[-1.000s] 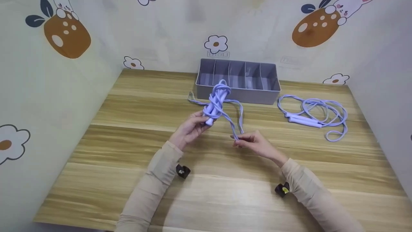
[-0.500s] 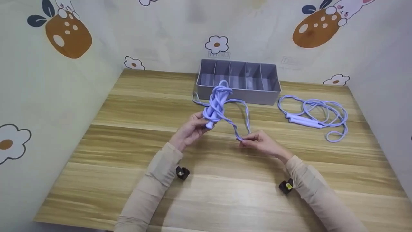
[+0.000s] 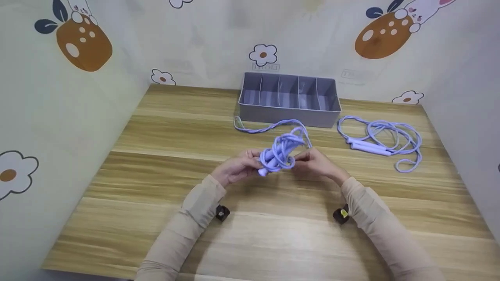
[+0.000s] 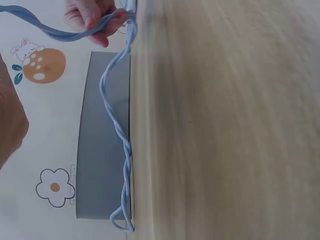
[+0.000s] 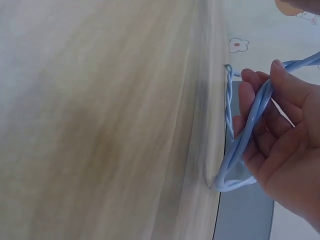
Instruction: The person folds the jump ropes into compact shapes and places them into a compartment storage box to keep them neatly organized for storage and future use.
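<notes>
In the head view my left hand grips the handle end of a blue-violet jump rope, whose cord is wound round its handles in a bundle above the table. My right hand, just right of the bundle, holds the rope's loose doubled cord. The right wrist view shows this twisted cord running across the curled fingers and under the thumb of the right hand. From there the tail trails back over the table to a looped end, seen low in the left wrist view.
A grey box with several compartments stands at the back by the wall. A second blue-violet jump rope lies loosely coiled on the wooden table at the right. Patterned walls rise on the left, back and right.
The wound bundle has come down, nearer me and to the right, away from the box. My right hand first drew the cord rightward, then moved up beside the bundle.
</notes>
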A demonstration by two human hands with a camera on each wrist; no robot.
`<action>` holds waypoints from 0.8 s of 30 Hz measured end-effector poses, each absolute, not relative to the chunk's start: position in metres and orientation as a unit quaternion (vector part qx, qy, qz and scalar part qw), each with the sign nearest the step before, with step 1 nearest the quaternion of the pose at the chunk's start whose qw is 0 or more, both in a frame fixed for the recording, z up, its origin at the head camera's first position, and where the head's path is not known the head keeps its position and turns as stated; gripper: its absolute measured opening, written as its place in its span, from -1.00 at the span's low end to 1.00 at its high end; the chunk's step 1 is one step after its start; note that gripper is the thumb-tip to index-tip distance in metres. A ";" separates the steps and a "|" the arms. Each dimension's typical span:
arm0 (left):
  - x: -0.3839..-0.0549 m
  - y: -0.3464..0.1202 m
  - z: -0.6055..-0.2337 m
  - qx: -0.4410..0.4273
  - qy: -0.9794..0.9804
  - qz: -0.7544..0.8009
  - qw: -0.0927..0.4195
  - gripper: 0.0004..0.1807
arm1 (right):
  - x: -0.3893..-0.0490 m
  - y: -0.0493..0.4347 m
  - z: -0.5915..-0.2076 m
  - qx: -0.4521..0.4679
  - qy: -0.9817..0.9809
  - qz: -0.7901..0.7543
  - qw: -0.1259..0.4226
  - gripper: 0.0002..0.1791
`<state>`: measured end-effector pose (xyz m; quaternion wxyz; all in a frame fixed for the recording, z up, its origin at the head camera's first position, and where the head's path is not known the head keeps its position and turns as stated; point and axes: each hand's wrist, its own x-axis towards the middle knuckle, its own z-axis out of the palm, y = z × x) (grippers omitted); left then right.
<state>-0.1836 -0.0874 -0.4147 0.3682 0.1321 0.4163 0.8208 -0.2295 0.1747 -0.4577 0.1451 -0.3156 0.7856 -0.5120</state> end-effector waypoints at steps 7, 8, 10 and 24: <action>-0.182 -0.079 -0.422 0.146 0.508 0.702 0.477 -0.51 | -0.226 0.162 -0.429 -0.336 0.829 -0.428 0.127 -0.80; -0.182 -0.078 -0.422 0.144 0.521 0.688 0.484 -0.53 | -0.226 0.158 -0.425 -0.318 0.840 -0.417 0.138 -0.80; -0.183 -0.077 -0.424 0.130 0.546 0.667 0.490 -0.55 | -0.225 0.154 -0.420 -0.289 0.854 -0.410 0.138 -0.82; -0.186 -0.075 -0.432 -0.069 0.625 0.674 0.388 -0.63 | -0.215 0.139 -0.391 -0.218 0.864 -0.448 0.073 -0.82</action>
